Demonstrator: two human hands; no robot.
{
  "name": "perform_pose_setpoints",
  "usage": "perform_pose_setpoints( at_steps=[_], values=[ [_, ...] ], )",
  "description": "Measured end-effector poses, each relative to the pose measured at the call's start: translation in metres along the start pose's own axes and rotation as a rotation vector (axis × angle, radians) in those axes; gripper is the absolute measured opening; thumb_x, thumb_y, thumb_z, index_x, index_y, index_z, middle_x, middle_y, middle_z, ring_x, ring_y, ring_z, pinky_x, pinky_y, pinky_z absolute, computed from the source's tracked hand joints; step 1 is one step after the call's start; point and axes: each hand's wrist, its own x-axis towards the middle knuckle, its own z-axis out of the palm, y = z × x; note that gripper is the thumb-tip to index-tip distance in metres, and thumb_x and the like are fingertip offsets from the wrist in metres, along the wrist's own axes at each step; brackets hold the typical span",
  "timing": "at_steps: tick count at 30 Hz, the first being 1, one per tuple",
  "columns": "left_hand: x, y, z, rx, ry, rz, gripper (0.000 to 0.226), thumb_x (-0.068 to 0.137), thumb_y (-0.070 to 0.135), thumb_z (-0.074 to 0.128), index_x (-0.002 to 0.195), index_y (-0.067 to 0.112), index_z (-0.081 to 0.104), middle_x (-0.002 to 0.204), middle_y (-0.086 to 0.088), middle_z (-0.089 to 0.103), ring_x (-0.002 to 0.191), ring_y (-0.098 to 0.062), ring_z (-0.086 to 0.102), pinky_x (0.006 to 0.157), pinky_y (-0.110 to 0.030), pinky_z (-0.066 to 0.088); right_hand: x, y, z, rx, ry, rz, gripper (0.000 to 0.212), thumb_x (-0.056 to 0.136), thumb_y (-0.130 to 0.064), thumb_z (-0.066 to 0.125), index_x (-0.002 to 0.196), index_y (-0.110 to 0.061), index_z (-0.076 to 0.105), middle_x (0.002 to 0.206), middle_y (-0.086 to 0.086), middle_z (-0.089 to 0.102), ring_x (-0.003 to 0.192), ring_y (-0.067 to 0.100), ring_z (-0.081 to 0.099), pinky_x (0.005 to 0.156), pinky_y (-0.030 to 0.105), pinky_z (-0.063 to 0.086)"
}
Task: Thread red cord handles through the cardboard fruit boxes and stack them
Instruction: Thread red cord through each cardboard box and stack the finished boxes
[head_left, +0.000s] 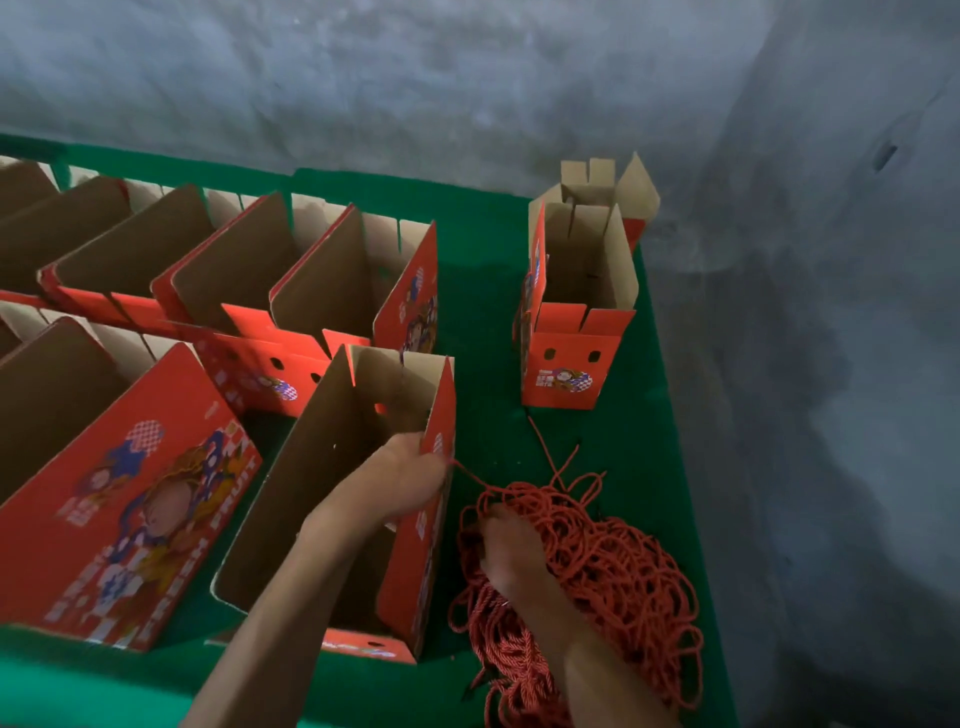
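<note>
An open red cardboard fruit box (358, 467) stands in front of me on the green table (483, 291). My left hand (410, 480) grips the top edge of its right wall and pinches a strand of red cord that runs to the pile. My right hand (511, 551) reaches into the tangled pile of red cords (597, 571) to the right of the box, fingers curled among the strands. Two holes show in the box's far end wall.
Several open red boxes (291, 291) stand in rows to the left and behind. A stack of upright boxes (576, 312) stands at the table's far right corner. A grey wall lies beyond, and the table's right edge is close to the cord pile.
</note>
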Motion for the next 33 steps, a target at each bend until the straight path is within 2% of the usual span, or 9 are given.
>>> perform_pose_setpoints(
  at_steps=[5,8,11,14,16,20,25,30,33],
  values=[
    [-0.004,-0.024,-0.011,-0.105,-0.244,-0.084,0.043,0.075,0.033,0.058,0.118,0.026,0.062,0.100,-0.005,0.078,0.087,-0.023,0.077,0.069,-0.041,0.064,-0.005,0.006,-0.012,-0.009,0.170,-0.151,0.026,0.103,-0.029,0.053,0.118,-0.022,0.074,0.121,0.000,0.064,0.115,0.022,0.055,0.097,0.039,0.044],
    [-0.007,-0.034,-0.014,-0.177,-0.327,-0.141,0.041,0.081,0.037,0.056,0.119,0.022,0.061,0.103,-0.007,0.078,0.095,-0.026,0.076,0.077,-0.043,0.063,-0.018,0.001,-0.033,0.362,0.303,-0.297,0.031,0.107,-0.036,0.047,0.106,-0.026,0.076,0.093,-0.008,0.069,0.083,0.006,0.054,0.079,0.026,0.041],
    [-0.005,-0.042,-0.018,-0.236,-0.236,-0.193,0.045,0.091,0.035,0.051,0.129,0.013,0.057,0.108,-0.012,0.077,0.104,-0.033,0.071,0.094,-0.045,0.055,-0.033,-0.011,-0.047,0.643,0.090,-0.272,0.030,0.111,-0.033,0.046,0.130,-0.027,0.069,0.103,-0.012,0.055,0.091,0.005,0.052,0.080,0.010,0.036],
    [-0.003,-0.040,-0.017,-0.241,-0.156,-0.210,0.042,0.090,0.035,0.050,0.123,0.012,0.061,0.099,-0.011,0.078,0.097,-0.030,0.073,0.082,-0.036,0.055,-0.045,-0.021,-0.051,0.779,-0.019,-0.172,0.029,0.108,-0.029,0.054,0.133,-0.027,0.069,0.114,-0.016,0.060,0.106,0.007,0.058,0.091,0.015,0.044],
    [-0.001,-0.038,-0.015,-0.233,-0.118,-0.211,0.042,0.089,0.037,0.050,0.121,0.013,0.064,0.095,-0.010,0.079,0.091,-0.028,0.074,0.072,-0.032,0.054,-0.052,-0.026,-0.055,0.852,-0.016,-0.133,0.024,0.104,-0.034,0.062,0.126,-0.031,0.072,0.120,-0.017,0.069,0.108,0.002,0.063,0.091,0.015,0.047],
    [0.000,-0.036,-0.012,-0.224,-0.090,-0.190,0.045,0.091,0.042,0.051,0.126,0.015,0.060,0.098,-0.009,0.078,0.093,-0.029,0.074,0.070,-0.034,0.054,-0.059,-0.031,-0.058,0.874,-0.041,-0.093,0.009,0.101,-0.039,0.065,0.105,-0.034,0.071,0.096,-0.027,0.067,0.088,-0.010,0.063,0.072,0.011,0.043],
    [0.001,-0.037,-0.012,-0.225,-0.110,-0.183,0.046,0.089,0.045,0.051,0.125,0.017,0.059,0.093,-0.005,0.079,0.083,-0.023,0.077,0.061,-0.029,0.057,-0.065,-0.032,-0.056,0.841,0.005,-0.145,0.011,0.103,-0.034,0.062,0.106,-0.028,0.071,0.090,-0.025,0.066,0.085,-0.009,0.065,0.071,0.008,0.047],
    [0.000,-0.037,-0.003,-0.243,-0.140,-0.162,0.044,0.090,0.046,0.049,0.121,0.017,0.062,0.094,-0.005,0.079,0.083,-0.022,0.077,0.070,-0.033,0.060,-0.068,-0.035,-0.055,0.822,0.019,-0.185,0.013,0.103,-0.027,0.063,0.102,-0.019,0.073,0.081,-0.028,0.063,0.077,-0.016,0.062,0.067,0.005,0.046],
    [-0.001,-0.038,-0.002,-0.269,-0.231,-0.128,0.059,0.086,0.070,0.049,0.123,0.026,0.062,0.101,-0.002,0.079,0.092,-0.020,0.077,0.071,-0.033,0.062,-0.066,-0.040,-0.056,0.964,0.012,-0.064,0.007,0.097,-0.030,0.072,0.097,-0.023,0.073,0.081,-0.017,0.070,0.075,-0.005,0.066,0.069,0.016,0.052]
  ],
)
